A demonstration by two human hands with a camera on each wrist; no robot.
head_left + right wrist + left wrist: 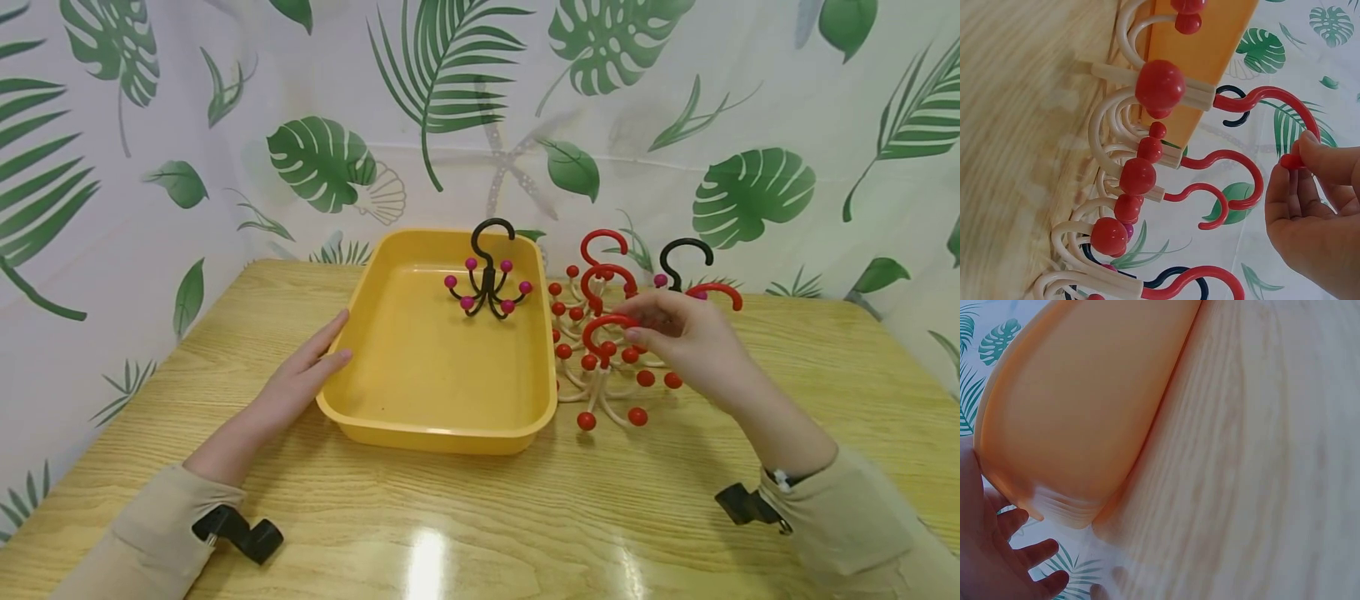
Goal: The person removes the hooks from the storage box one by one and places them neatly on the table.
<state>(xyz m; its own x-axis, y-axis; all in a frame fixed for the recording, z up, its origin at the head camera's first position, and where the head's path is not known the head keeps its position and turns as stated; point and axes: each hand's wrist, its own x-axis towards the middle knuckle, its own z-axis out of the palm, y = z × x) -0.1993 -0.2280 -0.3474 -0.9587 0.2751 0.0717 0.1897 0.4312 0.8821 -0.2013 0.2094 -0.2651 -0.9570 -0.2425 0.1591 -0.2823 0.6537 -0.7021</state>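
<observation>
My right hand [693, 342] pinches the tip of a red hook between thumb and fingers. That hook tops a small multi-arm hanger [600, 387] with cream arms and red ball ends, the nearest in a cluster. In the right wrist view, my right hand [1316, 206] holds the end of the curved red hook [1275, 94]. My left hand [296, 379] touches the left rim of a yellow tray [442, 432], its fingers extended. Inside the tray, towards the back right, stands a black hanger [489, 283] with magenta ball ends.
Right of the tray, other red-hooked cream hangers [1138, 150] crowd together, partly behind my right hand. A black hook [686, 246] rises among them at the back. The wooden table [360, 517] meets a leaf-patterned backdrop [465, 183].
</observation>
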